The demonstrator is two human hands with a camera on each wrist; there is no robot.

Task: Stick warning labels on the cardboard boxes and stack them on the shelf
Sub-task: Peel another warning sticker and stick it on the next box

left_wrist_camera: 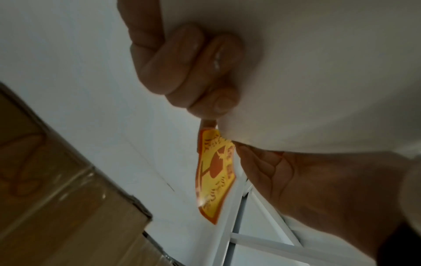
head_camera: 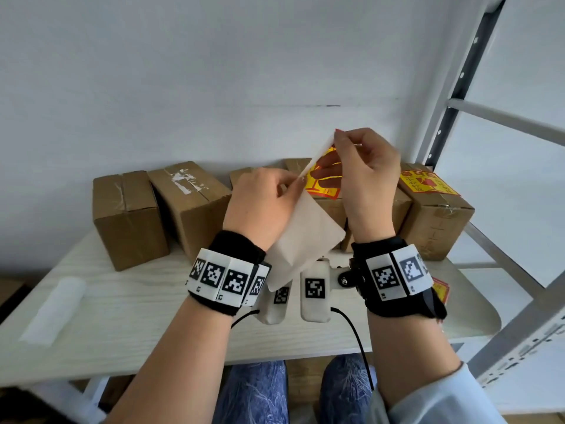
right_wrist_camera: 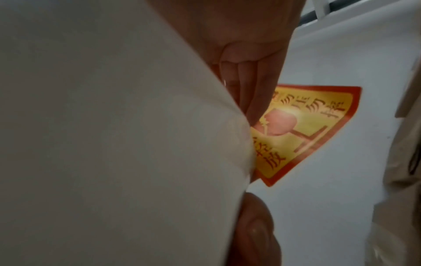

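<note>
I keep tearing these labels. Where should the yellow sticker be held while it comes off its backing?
Pinch the sticker at its freed top corner, from above, as the right hand does; the left hand holds the backing below, which hangs loose.

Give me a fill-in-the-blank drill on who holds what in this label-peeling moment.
1. The right hand pinches the yellow and red ____.
2. The left hand holds the white ____ paper.
3. The box at far right already has a label on its ____ face.
4. The boxes stand on the ____.

Missing words: label; backing; top; table
</note>
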